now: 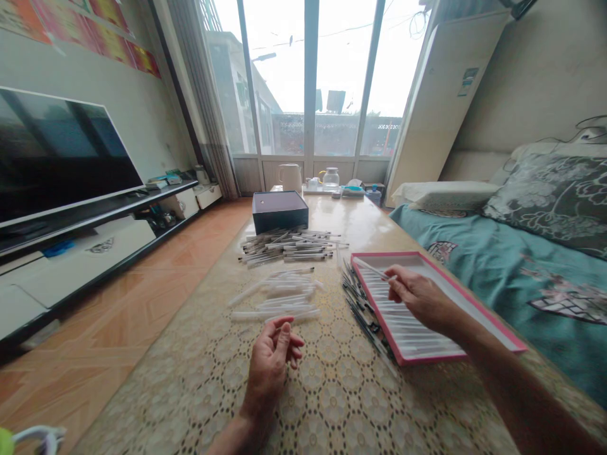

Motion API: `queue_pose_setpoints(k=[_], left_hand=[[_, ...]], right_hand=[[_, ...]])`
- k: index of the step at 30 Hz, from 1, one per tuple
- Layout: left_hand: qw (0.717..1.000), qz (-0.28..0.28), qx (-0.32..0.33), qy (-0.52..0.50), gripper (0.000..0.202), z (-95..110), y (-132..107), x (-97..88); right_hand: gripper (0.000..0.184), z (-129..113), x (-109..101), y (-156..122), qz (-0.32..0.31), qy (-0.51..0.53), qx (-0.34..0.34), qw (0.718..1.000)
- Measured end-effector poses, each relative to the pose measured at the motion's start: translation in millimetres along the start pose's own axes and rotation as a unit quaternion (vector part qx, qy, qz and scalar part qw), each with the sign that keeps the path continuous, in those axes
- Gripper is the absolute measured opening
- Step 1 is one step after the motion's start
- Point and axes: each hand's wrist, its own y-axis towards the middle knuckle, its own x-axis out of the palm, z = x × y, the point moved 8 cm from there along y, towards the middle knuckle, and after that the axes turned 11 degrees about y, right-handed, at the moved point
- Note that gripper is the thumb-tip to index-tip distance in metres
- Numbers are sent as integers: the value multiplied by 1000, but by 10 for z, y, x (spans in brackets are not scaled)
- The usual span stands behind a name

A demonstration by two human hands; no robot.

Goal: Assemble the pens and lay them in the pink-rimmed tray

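Slim clear tube [374, 270] in right hand [420, 298], over pink-rimmed tray [389, 254]

On the long lace-cloth-covered table [332, 398], the dark rectangular cardboard box [279, 212] sat mid-far, with the white plastic kettle [290, 177] and clear glass jug [331, 179] behind it at the far end. Before the box lay the heap of thin plastic pens [289, 246], nearer still the loose pile of clear plastic tubes [279, 297], and to their right the pink-rimmed shallow cardboard tray [474, 302], with a stack of dark thin sticks [360, 309] against its left side. The right hand [420, 297] was over the tray, pinching a thin white plastic tube [374, 270]; the left hand [272, 360] was above the cloth, just before the clear tubes, touching nothing.
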Motion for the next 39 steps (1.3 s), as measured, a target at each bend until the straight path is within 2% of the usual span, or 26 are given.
queue_pose_setpoints(k=[3, 8, 13, 17, 20, 22, 24, 28, 30, 34, 39], left_hand=[[1000, 21, 9, 0, 38, 52, -21, -16], [998, 59, 15, 0, 35, 77, -26, -96], [998, 63, -6, -2, 39, 5, 19, -127], [997, 70, -17, -6, 40, -1, 22, -135], [997, 69, -18, -8, 40, 8, 17, -130], [997, 76, -16, -6, 39, 8, 12, -140], [996, 87, -13, 1, 37, 4, 7, -160], [996, 84, -3, 28, 32, 12, 4, -161], [997, 66, -1, 43, 30, 18, 9, -135], [997, 37, 8, 62, 28, 24, 20, -93], [996, 10, 22, 80, 24, 13, 25, -59]], right_hand=[[20, 399, -34, 391, 38, -78, 51, 995], [17, 823, 202, 900, 48, -149, 89, 984], [27, 1013, 436, 1161, 12, -161, 103, 982], [25, 1013, 446, 1172, -4, -146, 97, 985], [17, 837, 357, 1084, 16, -124, 68, 990], [19, 607, 324, 985, 40, -102, 35, 993], [22, 293, 381, 847, 51, -72, -13, 996], [14, -401, 822, 478, -5, 5, -130, 992], [14, -643, 1051, 304, -24, 32, -163, 986], [18, -832, 1289, 128, -16, 55, -175, 983], [14, -820, 1270, 50, -5, 70, -174, 982]])
